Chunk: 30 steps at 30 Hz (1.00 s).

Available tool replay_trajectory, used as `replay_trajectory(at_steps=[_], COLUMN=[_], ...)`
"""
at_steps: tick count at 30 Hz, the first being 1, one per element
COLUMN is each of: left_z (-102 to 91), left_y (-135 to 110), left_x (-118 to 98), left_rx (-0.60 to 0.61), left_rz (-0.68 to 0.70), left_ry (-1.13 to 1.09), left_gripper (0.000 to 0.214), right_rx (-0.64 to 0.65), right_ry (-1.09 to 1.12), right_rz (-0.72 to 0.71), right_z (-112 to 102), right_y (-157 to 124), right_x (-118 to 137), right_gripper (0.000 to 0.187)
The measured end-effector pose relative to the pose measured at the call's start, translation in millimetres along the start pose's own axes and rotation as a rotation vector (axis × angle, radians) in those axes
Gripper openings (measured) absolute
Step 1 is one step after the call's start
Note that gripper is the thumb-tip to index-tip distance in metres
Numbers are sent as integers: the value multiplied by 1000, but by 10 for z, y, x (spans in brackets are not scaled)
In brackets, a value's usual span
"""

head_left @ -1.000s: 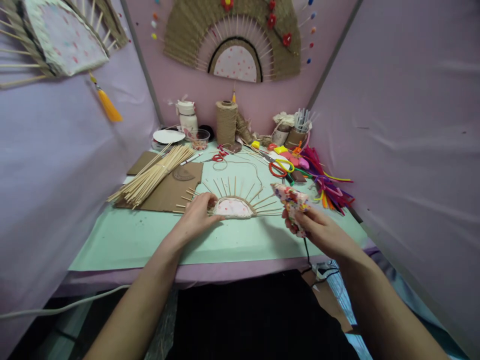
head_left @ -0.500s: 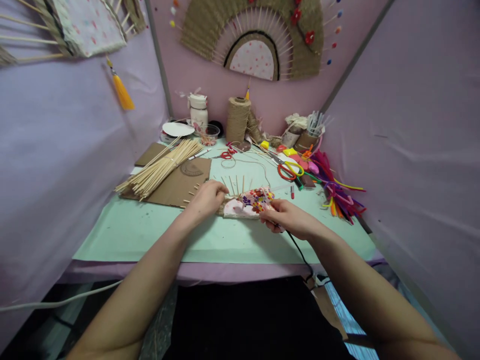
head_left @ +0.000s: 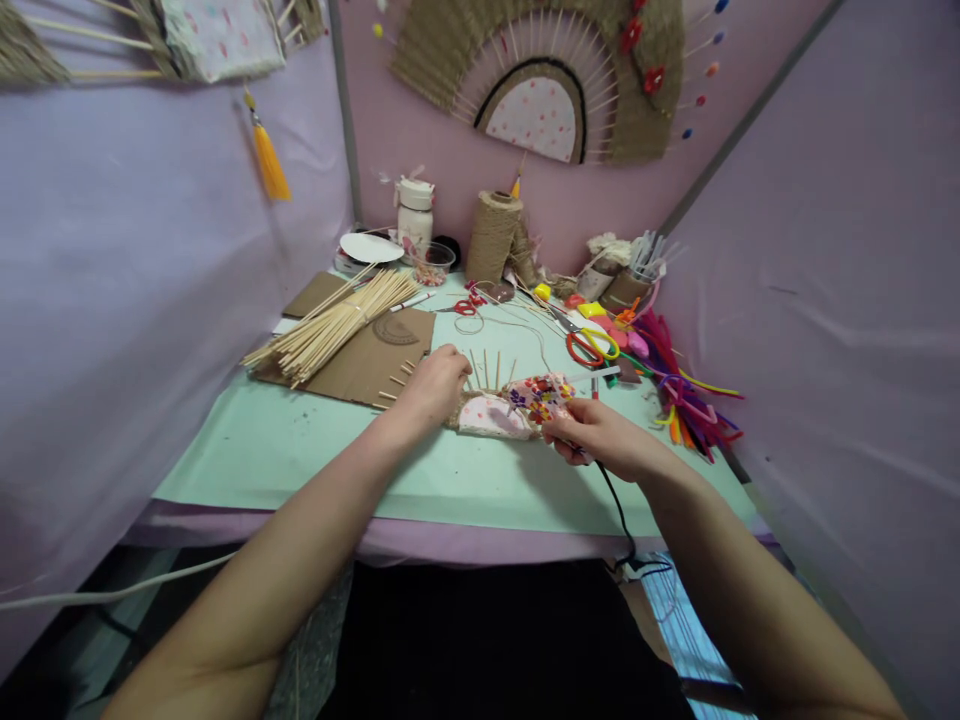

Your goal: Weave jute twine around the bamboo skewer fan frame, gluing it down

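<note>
A flower-patterned hot glue gun [head_left: 549, 393] is gripped in my right hand [head_left: 589, 432], its nozzle toward the left. A clear glue stick [head_left: 600, 375] juts from its back and a black cord trails below. Under the nozzle lies a small half-round piece of white, spotted fabric [head_left: 491, 416] with a twine border. Thin wooden sticks [head_left: 486, 370] fan out from its curved side. My left hand [head_left: 436, 385] is at the left end of this fan, fingers curled together by the sticks; what they pinch is hidden.
Left, a bundle of wooden sticks [head_left: 337, 325] lies on cardboard [head_left: 409, 335]. Behind stand a twine spool [head_left: 493, 240], a white bottle [head_left: 415, 215] and a tub [head_left: 433, 265]. Right are scissors [head_left: 592, 347] and colourful pipe cleaners [head_left: 686, 400]. Walls close in both sides.
The whole view has shifted a little, so things sit farther right. The glue gun has turned slightly and its glue stick shows more plainly. Both hands stay at the fan.
</note>
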<state>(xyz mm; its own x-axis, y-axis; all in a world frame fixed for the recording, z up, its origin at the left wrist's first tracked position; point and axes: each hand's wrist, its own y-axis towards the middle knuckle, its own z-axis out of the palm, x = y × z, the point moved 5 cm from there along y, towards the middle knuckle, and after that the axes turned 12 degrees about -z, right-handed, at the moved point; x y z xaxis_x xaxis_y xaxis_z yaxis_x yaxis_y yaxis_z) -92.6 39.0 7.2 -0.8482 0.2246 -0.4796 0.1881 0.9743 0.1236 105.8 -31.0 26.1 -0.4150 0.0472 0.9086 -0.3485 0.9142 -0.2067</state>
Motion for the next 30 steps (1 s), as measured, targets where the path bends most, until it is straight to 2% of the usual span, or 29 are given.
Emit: replay_trajectory(at_steps=[5,9,15,20,25,30], left_z=[-12,-4,2,-16,-25,-5], left_y=[86,125,129,100,88,116], left_x=[-66,-74,-4,20,34,64], left_rx=[75,60,37,45,40,54], left_rz=[-20,-52,-113,-145,-148,-172], left_ry=[115,151,115,54,17,9], left_gripper=[33,34,33,32,33,31], right_rx=[5,32,101,115,164,223], right_ry=[-14,-13,-129,-280,-381,-450], right_rz=[-4,-21,-35,-22,-5,29], right_z=[18,44,107,45,-31,0], right_y=[36,108,277,388,429,434], right_x=[-31,-24,95,187,218,260], right_gripper=[24,24,29,33,38,39])
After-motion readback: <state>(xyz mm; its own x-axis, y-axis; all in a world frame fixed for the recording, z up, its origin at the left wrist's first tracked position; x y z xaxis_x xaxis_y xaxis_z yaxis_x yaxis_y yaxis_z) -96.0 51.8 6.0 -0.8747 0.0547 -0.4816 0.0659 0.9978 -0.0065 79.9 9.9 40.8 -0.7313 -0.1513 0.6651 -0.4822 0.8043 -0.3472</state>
